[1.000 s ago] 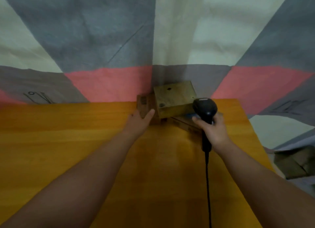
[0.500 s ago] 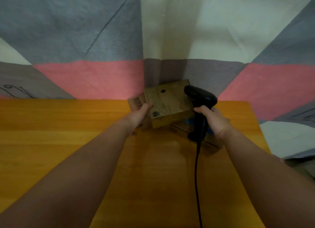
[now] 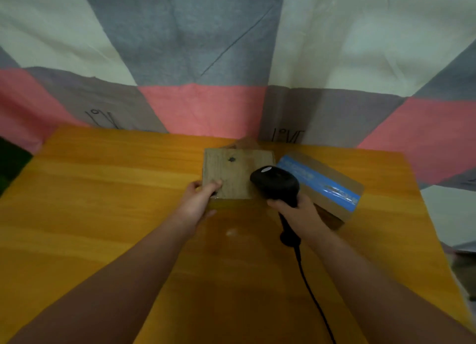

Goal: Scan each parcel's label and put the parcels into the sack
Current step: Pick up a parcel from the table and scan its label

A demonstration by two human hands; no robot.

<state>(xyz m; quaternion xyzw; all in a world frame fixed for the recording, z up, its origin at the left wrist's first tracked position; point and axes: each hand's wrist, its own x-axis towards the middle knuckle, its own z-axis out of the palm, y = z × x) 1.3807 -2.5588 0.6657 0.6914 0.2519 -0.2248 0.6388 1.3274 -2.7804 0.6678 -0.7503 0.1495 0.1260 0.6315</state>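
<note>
A small brown cardboard parcel [image 3: 235, 172] is near the far middle of the orange wooden table [image 3: 103, 189]. My left hand [image 3: 199, 202] grips its near left corner, thumb on top. A black handheld barcode scanner [image 3: 277, 182] with a cable is held by its handle in my right hand [image 3: 300, 215], its head over the parcel's right edge. Just to the right lies a flat brown parcel with blue tape [image 3: 324, 182], partly hidden behind my right hand. Another parcel's corner [image 3: 246, 144] peeks out behind the small one. No label is visible to me.
A patchwork cloth of grey, cream and pink [image 3: 206, 60] hangs right behind the table. The scanner cable [image 3: 313, 297] trails toward me across the table. Something dark green [image 3: 11, 160] shows past the table's left edge.
My left hand has taken hold of the small parcel and drawn it toward me. The scanner has come down over the parcel's right edge. The blue-taped parcel is now uncovered.
</note>
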